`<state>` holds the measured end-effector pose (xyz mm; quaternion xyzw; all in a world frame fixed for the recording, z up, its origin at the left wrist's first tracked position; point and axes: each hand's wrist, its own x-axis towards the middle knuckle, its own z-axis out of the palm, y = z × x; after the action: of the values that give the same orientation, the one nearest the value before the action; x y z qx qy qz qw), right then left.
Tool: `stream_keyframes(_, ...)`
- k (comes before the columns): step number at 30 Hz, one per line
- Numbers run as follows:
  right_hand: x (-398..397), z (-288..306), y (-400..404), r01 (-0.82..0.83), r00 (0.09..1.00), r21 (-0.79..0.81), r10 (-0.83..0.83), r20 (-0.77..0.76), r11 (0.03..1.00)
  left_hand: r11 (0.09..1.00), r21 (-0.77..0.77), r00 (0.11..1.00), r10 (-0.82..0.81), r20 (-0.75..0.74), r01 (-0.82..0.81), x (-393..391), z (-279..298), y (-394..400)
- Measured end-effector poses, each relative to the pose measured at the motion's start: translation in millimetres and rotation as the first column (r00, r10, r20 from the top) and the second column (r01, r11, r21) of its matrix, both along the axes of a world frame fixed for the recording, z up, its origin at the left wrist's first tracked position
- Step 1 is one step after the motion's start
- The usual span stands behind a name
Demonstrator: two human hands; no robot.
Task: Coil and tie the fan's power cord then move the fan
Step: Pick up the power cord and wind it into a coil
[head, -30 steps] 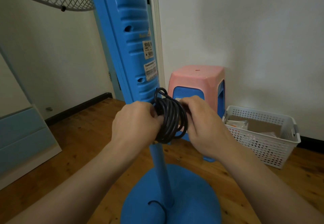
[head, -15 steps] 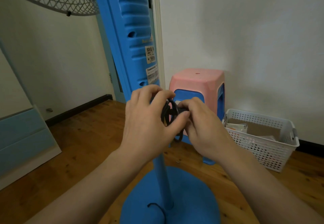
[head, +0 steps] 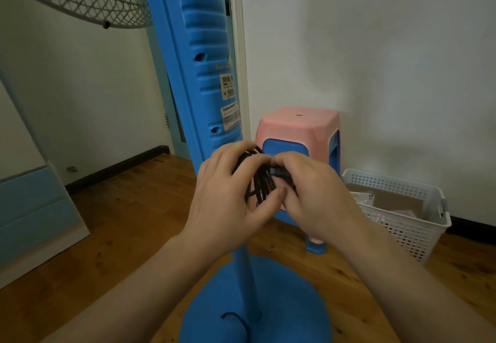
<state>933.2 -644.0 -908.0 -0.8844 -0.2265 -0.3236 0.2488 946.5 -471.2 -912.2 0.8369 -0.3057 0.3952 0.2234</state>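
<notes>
The power cord (head: 261,181) is a bundle of thin, glossy black loops that we hold between both hands, just in front of the fan's (head: 206,74) ribbed blue plastic column. Our left hand (head: 228,200) curls round the coil, thumb pressed against its near strands. Our right hand (head: 314,195) pinches the cord from the right; what its fingers do behind is hidden from us. The fan's white wire grille is cut off at the top left. Beyond stand a pink stool (head: 298,125) and a perforated white basket (head: 402,214) on the wooden floor (head: 120,222).
</notes>
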Motion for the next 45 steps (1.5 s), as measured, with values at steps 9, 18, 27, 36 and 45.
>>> stream_keyframes(9,-3.9,7.3,-13.4,-0.01,1.0,-0.054,0.011,0.005,0.999,0.983,0.152,0.994,0.092,0.059,-0.1,5.0,-3.9,1.3)
stream_keyframes(18,-9.5,24.8,-27.3,0.017,0.997,-0.073,-0.011,0.082,0.997,0.979,0.122,0.976,0.14,0.167,-0.161,9.7,-10.3,5.3)
stream_keyframes(27,-16.2,30.1,-36.2,0.053,0.979,-0.067,-0.038,0.201,0.996,0.968,0.135,0.974,0.195,0.117,-0.21,18.1,-3.8,10.0)
stream_keyframes(36,-8.2,2.8,-16.8,-0.023,0.995,0.414,-0.02,0.1,0.91,0.952,-0.268,0.983,0.107,-0.151,-0.145,14.2,-7.8,-8.9)
stream_keyframes(45,7.1,1.6,15.5,-0.094,0.968,0.936,0.251,0.006,0.34,0.961,-0.207,0.971,0.147,-0.189,-0.186,4.4,-13.5,-10.9)
